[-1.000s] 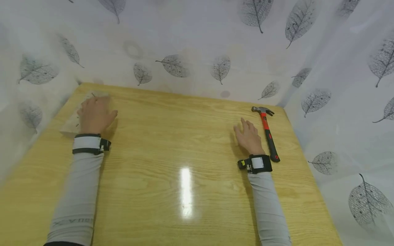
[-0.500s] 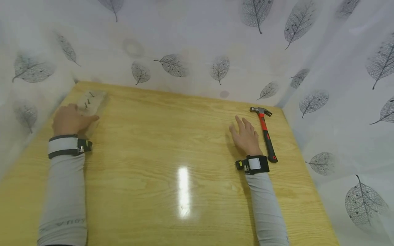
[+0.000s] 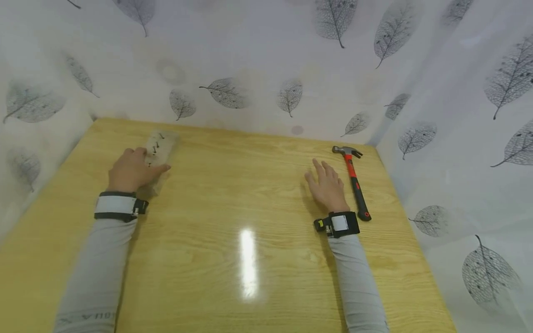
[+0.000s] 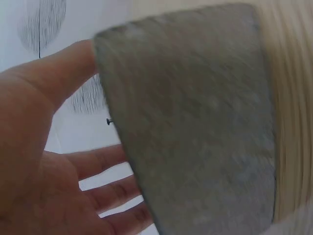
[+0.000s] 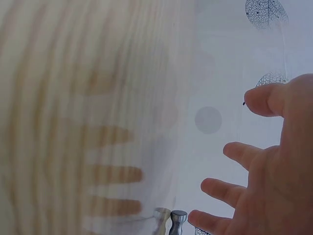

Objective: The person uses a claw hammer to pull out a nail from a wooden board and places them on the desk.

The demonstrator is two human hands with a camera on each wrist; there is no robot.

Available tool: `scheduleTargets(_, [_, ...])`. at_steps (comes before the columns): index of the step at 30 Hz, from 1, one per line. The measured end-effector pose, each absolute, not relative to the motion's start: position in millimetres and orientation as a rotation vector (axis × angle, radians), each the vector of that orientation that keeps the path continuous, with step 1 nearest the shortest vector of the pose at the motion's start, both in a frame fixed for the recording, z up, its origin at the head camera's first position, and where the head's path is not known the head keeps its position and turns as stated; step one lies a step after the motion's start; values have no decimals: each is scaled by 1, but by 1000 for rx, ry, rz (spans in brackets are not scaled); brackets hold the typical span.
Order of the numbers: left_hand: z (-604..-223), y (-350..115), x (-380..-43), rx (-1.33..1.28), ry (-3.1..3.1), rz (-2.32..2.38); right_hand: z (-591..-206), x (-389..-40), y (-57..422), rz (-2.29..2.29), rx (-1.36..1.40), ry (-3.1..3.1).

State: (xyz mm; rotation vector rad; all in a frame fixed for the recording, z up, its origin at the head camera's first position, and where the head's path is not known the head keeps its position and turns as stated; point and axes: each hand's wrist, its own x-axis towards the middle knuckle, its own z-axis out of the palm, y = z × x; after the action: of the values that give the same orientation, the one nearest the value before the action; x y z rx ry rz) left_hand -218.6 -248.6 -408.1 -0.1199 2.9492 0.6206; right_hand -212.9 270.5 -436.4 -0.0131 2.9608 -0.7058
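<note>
A pale wooden block (image 3: pixel 163 142) with several nails (image 3: pixel 155 149) standing in its top lies at the left of the table, slightly blurred. My left hand (image 3: pixel 130 172) grips it across the near part, thumb on its right side and fingers on its left. In the left wrist view the block's end face (image 4: pixel 190 122) fills the middle, and one nail (image 4: pixel 109 122) sticks out past its edge. Over the table at the right, my right hand (image 3: pixel 326 188) holds nothing, its fingers spread. Just right of it lies a claw hammer (image 3: pixel 354 182) with a red and black handle.
The glossy wood-grain table (image 3: pixel 233 194) reflects a bright strip of light. White leaf-print sheeting (image 3: pixel 250 55) hangs along its back and both sides. In the right wrist view the hammer's head (image 5: pixel 178 216) shows at the bottom, beside its reflection.
The left hand first moved back to the left along the block, which then came rightward and nearer with the hand gripping it. The right hand and the hammer stay nearly still.
</note>
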Motion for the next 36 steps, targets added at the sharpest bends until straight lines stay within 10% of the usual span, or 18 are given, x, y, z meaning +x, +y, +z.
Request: scheduleTargets(36, [-432, -45, -198, 773, 2810, 826, -438, -215, 272, -882, -99, 2828])
